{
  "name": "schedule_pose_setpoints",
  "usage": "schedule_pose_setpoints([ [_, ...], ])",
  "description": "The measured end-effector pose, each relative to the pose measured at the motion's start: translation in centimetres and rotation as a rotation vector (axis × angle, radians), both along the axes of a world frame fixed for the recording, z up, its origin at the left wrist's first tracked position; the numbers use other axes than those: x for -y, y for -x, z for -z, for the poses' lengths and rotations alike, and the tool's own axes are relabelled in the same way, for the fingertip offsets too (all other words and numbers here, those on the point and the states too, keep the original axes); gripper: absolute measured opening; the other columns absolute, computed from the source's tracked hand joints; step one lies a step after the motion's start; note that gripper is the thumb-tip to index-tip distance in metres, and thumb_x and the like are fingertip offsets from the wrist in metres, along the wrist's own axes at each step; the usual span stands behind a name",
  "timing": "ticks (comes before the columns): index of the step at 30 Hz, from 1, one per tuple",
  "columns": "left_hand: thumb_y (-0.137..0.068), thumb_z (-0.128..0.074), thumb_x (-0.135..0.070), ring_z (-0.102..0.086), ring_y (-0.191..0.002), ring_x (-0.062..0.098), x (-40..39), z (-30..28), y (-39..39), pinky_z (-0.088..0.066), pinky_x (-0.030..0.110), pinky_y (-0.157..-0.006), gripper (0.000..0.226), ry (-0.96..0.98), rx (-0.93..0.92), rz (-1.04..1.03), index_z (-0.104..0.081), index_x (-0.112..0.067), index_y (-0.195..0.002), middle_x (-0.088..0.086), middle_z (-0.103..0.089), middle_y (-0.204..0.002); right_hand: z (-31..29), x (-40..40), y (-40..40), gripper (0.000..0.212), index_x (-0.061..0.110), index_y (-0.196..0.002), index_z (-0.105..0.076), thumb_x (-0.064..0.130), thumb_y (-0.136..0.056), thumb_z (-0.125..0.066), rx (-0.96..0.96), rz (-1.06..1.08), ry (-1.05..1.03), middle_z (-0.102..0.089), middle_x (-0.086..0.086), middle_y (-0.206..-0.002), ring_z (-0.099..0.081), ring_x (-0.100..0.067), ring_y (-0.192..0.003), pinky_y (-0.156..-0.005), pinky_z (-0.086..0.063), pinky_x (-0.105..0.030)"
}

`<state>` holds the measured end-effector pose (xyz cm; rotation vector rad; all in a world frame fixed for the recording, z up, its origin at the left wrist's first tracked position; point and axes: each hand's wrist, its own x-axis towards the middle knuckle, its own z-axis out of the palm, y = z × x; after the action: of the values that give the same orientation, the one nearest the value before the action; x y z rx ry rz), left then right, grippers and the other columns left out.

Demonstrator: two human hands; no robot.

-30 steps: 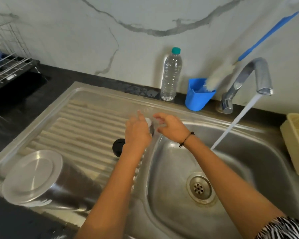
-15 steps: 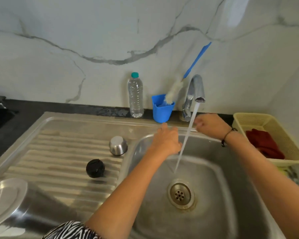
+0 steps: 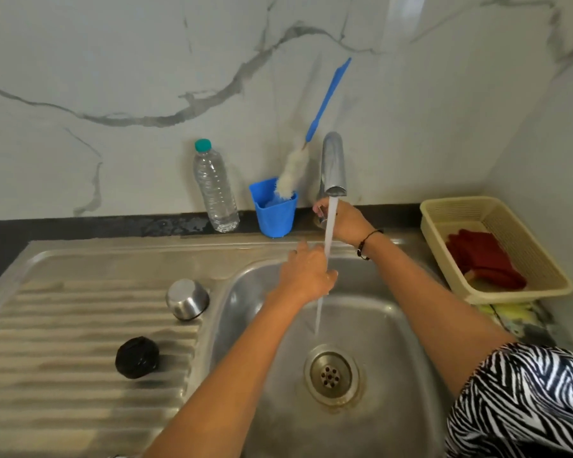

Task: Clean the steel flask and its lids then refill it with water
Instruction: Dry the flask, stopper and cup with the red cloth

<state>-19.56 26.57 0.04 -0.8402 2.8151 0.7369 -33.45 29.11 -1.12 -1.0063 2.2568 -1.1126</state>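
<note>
Since half a second ago, the right hand has reached back to the tap's handle, fingers curled around it, while the left hand stays under the running water, fingers loosely bent and holding nothing. Left of that hand, on the ribbed draining board, sit the steel lid, shiny and upside down like a small cup, and nearer the body the black inner lid, wet and dark. Both lids look washed. The flask itself is out of view, so refilling probably remains. Beyond the left hand stands a bottle brush in a blue cup.
</note>
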Motion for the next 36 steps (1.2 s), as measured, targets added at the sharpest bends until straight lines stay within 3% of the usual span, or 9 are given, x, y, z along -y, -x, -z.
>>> schedule_pose_setpoints([
  [3, -0.093, -0.057, -0.03, -0.047, -0.118, 0.031, -0.7, 0.8, 0.1, -0.045, 0.042, -0.098, 0.046, -0.015, 0.003, 0.025, -0.046, -0.01, -0.133, 0.015, -0.041, -0.133, 0.9, -1.1, -0.6, 0.038, 0.018, -0.099, -0.059, -0.012, -0.078, -0.049, 0.321, 0.153, 0.224, -0.057, 0.0, -0.1, -0.054, -0.011, -0.086, -0.069, -0.043, -0.021],
  [7, -0.092, -0.057, -0.025, -0.05, -0.116, 0.028, -1.6, 1.1, -0.3, -0.044, 0.04, -0.098, 0.04, -0.02, -0.09, 0.007, -0.051, -0.011, -0.129, 0.012, -0.046, -0.132, 0.8, -1.8, -2.3, 0.057, 0.018, -0.126, -0.05, -0.013, -0.078, -0.051, 0.422, 0.174, 0.292, -0.054, -0.001, -0.119, -0.052, -0.014, -0.104, -0.082, -0.048, -0.025],
  [9, -0.093, -0.055, -0.021, -0.051, -0.113, 0.025, -2.4, 0.7, -0.9, -0.043, 0.03, -0.095, 0.032, -0.013, -0.199, -0.001, -0.056, -0.011, -0.123, 0.011, -0.051, -0.128, 0.2, -3.0, -2.9, 0.065, 0.016, -0.138, -0.038, -0.008, -0.08, -0.054, 0.286, 0.132, 0.196, -0.049, -0.001, -0.128, -0.047, -0.013, -0.113, -0.099, -0.042, -0.03],
  [12, -0.095, -0.052, -0.014, -0.055, -0.098, 0.014, -3.8, -0.5, -1.9, -0.033, 0.001, -0.076, 0.029, -0.046, -0.416, -0.047, -0.059, -0.009, -0.123, 0.007, -0.057, -0.125, -1.2, -7.4, -3.1, 0.058, 0.009, -0.136, -0.04, -0.004, -0.082, -0.056, -0.093, 0.104, 0.13, -0.051, -0.006, -0.127, -0.048, -0.016, -0.115, -0.097, -0.035, -0.024],
  [15, -0.096, -0.051, -0.012, -0.05, -0.077, 0.008, -5.5, -1.1, -2.1, -0.033, -0.006, -0.057, 0.028, -0.13, -0.49, -0.012, -0.059, -0.008, -0.123, 0.007, -0.057, -0.124, -2.7, -13.5, -1.3, 0.046, 0.001, -0.125, -0.053, -0.006, -0.079, -0.055, -0.46, 0.162, 0.109, -0.059, -0.015, -0.12, -0.055, -0.028, -0.112, -0.097, -0.037, -0.033],
  [20, -0.097, -0.05, -0.014, -0.056, -0.092, 0.014, -8.6, -0.3, -1.6, -0.039, 0.004, -0.069, 0.03, -0.155, -0.427, 0.067, -0.057, -0.009, -0.126, 0.007, -0.055, -0.125, -3.4, -20.7, 4.9, 0.028, 0.007, -0.111, -0.059, 0.01, -0.084, -0.056, -0.597, 0.169, -0.569, -0.064, -0.014, -0.11, -0.057, -0.03, -0.097, -0.082, -0.048, -0.035],
  [24, -0.097, -0.048, -0.016, -0.055, -0.109, 0.021, -10.8, 0.3, -1.5, -0.038, 0.02, -0.089, 0.032, -0.137, -0.351, 0.172, -0.056, -0.011, -0.127, 0.005, -0.053, -0.128, -1.0, -21.7, 8.0, 0.048, 0.012, -0.123, -0.05, 0.02, -0.078, -0.066, -0.454, 0.001, -1.006, -0.06, -0.011, -0.111, -0.058, -0.027, -0.097, -0.084, -0.052, -0.034],
  [30, -0.098, -0.047, -0.02, -0.057, -0.108, 0.023, -12.4, 0.8, -2.0, -0.049, 0.029, -0.087, 0.032, -0.192, -0.253, 0.227, -0.054, -0.013, -0.129, 0.004, -0.05, -0.13, -0.2, -21.8, 8.8, 0.048, 0.012, -0.133, -0.044, 0.019, -0.088, -0.058, -0.374, 0.046, -0.914, -0.055, -0.013, -0.126, -0.053, -0.029, -0.111, -0.088, -0.045, -0.029],
  [36, -0.098, -0.048, -0.02, -0.044, -0.123, 0.017, -12.4, -0.7, -3.1, -0.042, 0.023, -0.097, 0.033, -0.181, -0.311, 0.193, -0.052, -0.013, -0.13, 0.003, -0.048, -0.133, -3.2, -22.2, 7.2, 0.025, 0.006, -0.11, -0.065, 0.01, -0.088, -0.053, -0.345, 0.478, -0.333, -0.066, -0.016, -0.109, -0.058, -0.033, -0.102, -0.082, -0.045, -0.032],
])
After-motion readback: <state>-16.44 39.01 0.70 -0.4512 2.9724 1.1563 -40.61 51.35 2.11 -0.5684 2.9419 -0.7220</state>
